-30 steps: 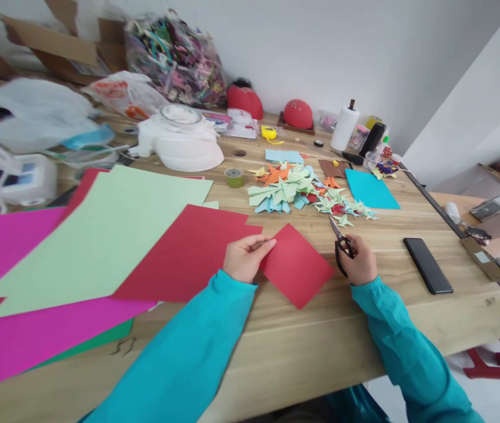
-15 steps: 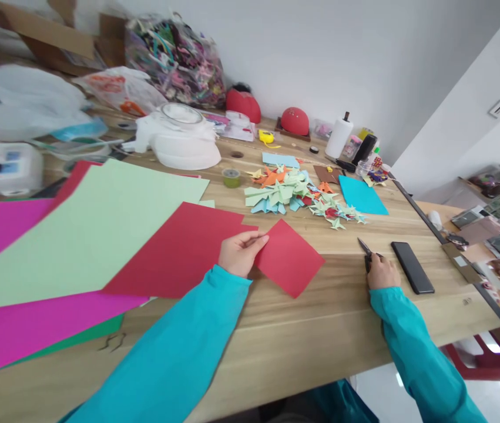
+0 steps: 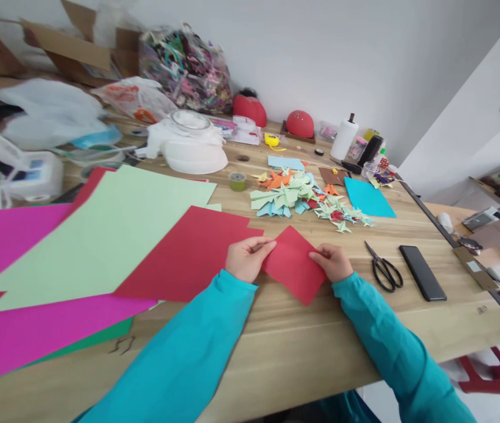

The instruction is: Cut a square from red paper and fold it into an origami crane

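Note:
A small red paper square [image 3: 294, 267] is held up between my two hands, turned cornerwise. My left hand [image 3: 246, 258] pinches its left corner between thumb and fingers. On the opposite side, my right hand [image 3: 332, 262] grips the right edge the same way. Black-handled scissors [image 3: 384, 269] lie on the table to the right of my right hand, with a black phone [image 3: 421, 272] beside them. Larger red sheets [image 3: 179, 258] lie just left of my left hand, partly over a pale green sheet [image 3: 100, 235].
Folded paper pieces [image 3: 289, 191] in several colours are heaped beyond my hands, near a turquoise sheet [image 3: 369, 197]. A magenta sheet [image 3: 73, 332] lies at the left. Behind stand a yellow tape measure [image 3: 271, 140], red pincushions [image 3: 300, 124] and a white thread cone [image 3: 344, 140].
My right hand has let go of the scissors, leaving them on the table, and has moved left to take the red paper's right edge. My left hand still holds the paper.

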`<action>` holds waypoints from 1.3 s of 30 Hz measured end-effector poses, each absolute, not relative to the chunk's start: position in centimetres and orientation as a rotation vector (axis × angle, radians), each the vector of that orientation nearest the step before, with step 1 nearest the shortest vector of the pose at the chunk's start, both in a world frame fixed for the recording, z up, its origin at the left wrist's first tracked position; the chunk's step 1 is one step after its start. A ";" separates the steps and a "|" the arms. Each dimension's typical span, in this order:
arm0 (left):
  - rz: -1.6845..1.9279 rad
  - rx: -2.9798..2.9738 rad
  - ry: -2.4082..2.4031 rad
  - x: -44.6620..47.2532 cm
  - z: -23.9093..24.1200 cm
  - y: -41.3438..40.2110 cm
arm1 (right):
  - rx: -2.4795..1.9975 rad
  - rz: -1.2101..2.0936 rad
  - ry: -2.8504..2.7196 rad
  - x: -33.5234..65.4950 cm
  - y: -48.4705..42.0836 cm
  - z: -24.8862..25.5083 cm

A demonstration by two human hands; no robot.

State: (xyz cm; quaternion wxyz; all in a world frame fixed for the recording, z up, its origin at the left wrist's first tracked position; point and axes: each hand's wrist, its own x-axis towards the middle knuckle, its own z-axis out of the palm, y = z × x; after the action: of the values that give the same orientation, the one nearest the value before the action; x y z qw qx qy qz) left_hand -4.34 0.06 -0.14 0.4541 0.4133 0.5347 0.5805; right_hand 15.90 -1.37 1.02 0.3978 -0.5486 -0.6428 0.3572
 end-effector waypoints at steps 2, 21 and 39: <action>1.459 0.940 1.296 -4.5 0.1 0.1 | -1.386 0.905 -1.580 16.5 -0.8 0.7; 1.366 0.758 1.175 -3.3 0.0 -0.6 | -1.479 0.550 -1.139 19.2 -0.6 -0.5; 1.228 0.843 1.042 -3.1 0.4 -1.2 | -1.039 0.275 -2.017 17.4 -2.7 -0.1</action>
State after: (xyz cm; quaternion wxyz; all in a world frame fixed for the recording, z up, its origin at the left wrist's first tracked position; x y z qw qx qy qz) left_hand -3.10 -1.19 0.43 0.6145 0.3656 0.4523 0.5330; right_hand 17.37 -2.74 -0.10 0.4149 -0.4137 -0.8029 0.1094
